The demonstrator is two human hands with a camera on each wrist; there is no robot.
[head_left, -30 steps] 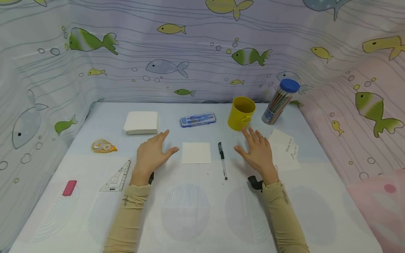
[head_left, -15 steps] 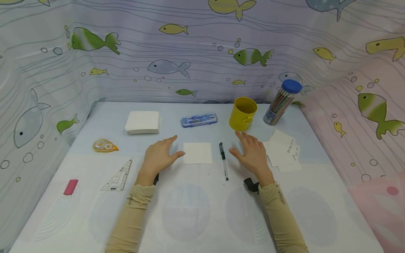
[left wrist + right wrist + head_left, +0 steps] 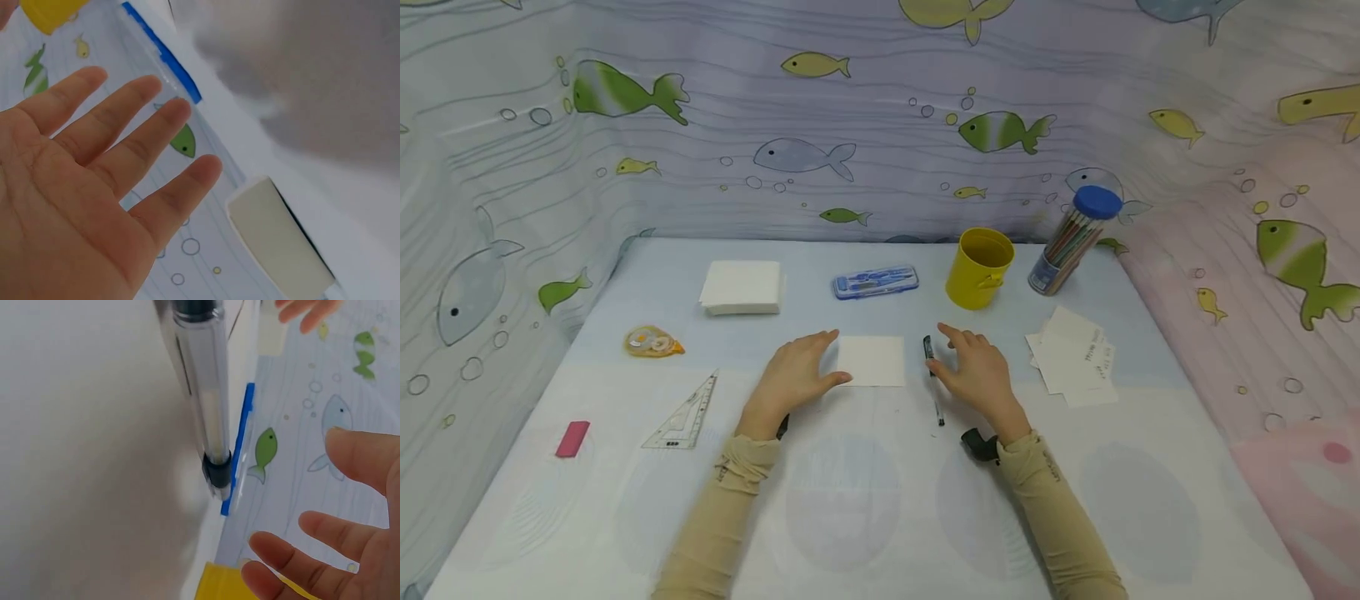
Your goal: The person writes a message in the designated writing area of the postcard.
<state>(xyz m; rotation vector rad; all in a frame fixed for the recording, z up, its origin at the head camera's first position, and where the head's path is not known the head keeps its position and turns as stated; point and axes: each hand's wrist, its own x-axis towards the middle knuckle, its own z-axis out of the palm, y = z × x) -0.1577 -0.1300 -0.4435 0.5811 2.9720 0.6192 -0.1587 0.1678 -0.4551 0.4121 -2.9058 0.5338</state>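
Note:
A blank white paper square (image 3: 872, 361) lies flat on the table's middle. My left hand (image 3: 820, 360) rests beside it with straight fingers, its thumb and fingertips at the paper's left edge. A black-capped clear pen (image 3: 933, 385) lies just right of the paper. My right hand (image 3: 953, 354) hovers with spread, relaxed fingers over the pen's right side and holds nothing. The right wrist view shows the pen (image 3: 203, 381) apart from the fingers (image 3: 294, 553). In the left wrist view the palm (image 3: 75, 187) is open and empty.
Behind stand a yellow cup (image 3: 979, 268), a blue-capped tube of pencils (image 3: 1070, 243), a blue case (image 3: 875, 282) and a white paper stack (image 3: 741, 287). Written notes (image 3: 1072, 358) lie right. Correction tape (image 3: 653, 342), a set square (image 3: 685, 414) and a pink eraser (image 3: 572, 438) lie left.
Both hands slid inward: the left one reached the paper's left edge, the right one moved left from near the notes to the pen.

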